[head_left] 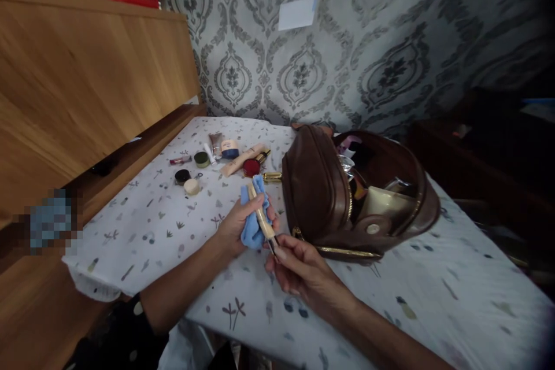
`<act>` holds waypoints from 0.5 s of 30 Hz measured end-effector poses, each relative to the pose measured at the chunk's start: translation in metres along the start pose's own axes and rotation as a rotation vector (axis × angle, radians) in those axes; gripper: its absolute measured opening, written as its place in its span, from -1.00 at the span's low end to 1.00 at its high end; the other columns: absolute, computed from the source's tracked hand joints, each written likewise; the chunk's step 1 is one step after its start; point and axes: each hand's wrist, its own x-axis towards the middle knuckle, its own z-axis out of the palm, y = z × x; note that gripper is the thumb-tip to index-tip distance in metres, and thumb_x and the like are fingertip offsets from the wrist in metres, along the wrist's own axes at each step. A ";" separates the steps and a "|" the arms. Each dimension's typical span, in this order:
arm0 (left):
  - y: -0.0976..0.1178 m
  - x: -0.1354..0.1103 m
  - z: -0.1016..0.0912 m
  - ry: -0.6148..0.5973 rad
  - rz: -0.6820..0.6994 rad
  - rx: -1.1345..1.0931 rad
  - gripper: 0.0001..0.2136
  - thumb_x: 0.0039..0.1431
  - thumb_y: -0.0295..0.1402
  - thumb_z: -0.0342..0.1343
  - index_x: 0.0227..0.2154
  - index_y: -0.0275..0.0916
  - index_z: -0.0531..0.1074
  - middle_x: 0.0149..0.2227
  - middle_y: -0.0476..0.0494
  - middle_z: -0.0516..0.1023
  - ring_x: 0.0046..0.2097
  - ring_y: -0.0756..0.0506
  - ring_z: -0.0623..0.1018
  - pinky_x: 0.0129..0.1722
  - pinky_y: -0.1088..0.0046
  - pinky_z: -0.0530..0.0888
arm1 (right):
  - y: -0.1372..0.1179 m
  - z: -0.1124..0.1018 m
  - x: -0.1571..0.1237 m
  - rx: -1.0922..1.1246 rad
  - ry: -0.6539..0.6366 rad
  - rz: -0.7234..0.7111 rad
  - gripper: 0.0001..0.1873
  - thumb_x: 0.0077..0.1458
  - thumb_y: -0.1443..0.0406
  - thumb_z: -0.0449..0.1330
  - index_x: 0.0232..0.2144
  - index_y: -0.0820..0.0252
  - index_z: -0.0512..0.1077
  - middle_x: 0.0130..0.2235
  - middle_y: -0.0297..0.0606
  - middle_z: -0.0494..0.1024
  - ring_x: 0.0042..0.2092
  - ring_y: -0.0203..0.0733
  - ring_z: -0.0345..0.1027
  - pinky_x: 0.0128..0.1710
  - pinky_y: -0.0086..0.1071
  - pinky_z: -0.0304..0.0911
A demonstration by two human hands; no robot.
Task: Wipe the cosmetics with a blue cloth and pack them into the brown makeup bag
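My left hand (pixel 237 222) is wrapped round a light blue cloth (pixel 251 234), its thumb resting on a slim beige cosmetic tube (pixel 262 219) that lies against the cloth. The dark, shiny lower end of this tube is pinched in my right hand (pixel 297 263). Just right of both hands stands a brown leather bag (pixel 314 176), unzipped, with a cream pouch (pixel 385 205) and other small items inside. A gold-coloured tube (pixel 272 177) lies beside the bag, beyond my hands. What the tube is exactly cannot be read.
Several cosmetics lie farther back on the patterned tablecloth (pixel 151 231): a long beige tube (pixel 245 160), a red round case (pixel 251 168), a jar with a blue base (pixel 229 149), a green pot (pixel 202 159) and a black-lidded pot (pixel 182 177). A wooden cabinet (pixel 95 69) borders the left.
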 end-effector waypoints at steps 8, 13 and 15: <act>-0.004 -0.005 0.003 0.087 0.073 0.089 -0.62 -0.12 -0.16 0.41 -0.44 -0.26 0.34 -0.59 0.04 0.45 -0.53 -0.04 0.52 -0.55 0.49 0.44 | 0.010 -0.001 0.000 -0.557 0.273 -0.352 -0.63 -0.13 0.12 0.42 -0.49 0.14 0.31 -0.56 -0.47 0.38 -0.55 -0.37 0.22 -0.54 -0.47 0.17; -0.004 -0.002 0.003 0.106 0.084 0.058 -0.61 -0.12 -0.16 0.41 -0.41 -0.27 0.35 -0.55 0.02 0.48 -0.47 -0.07 0.56 -0.51 0.47 0.46 | 0.010 0.000 -0.002 -0.633 0.363 -0.424 -0.64 -0.09 0.10 0.38 -0.47 0.12 0.29 -0.52 -0.45 0.40 -0.52 -0.35 0.23 -0.54 -0.47 0.14; -0.003 -0.002 0.003 0.080 0.096 0.040 -0.63 -0.09 -0.17 0.40 -0.39 -0.26 0.35 -0.54 0.03 0.48 -0.46 -0.07 0.56 -0.50 0.48 0.46 | 0.007 0.001 -0.003 -0.525 0.277 -0.373 -0.60 -0.01 0.00 0.33 -0.45 0.14 0.31 -0.51 -0.42 0.43 -0.55 -0.36 0.25 -0.56 -0.47 0.14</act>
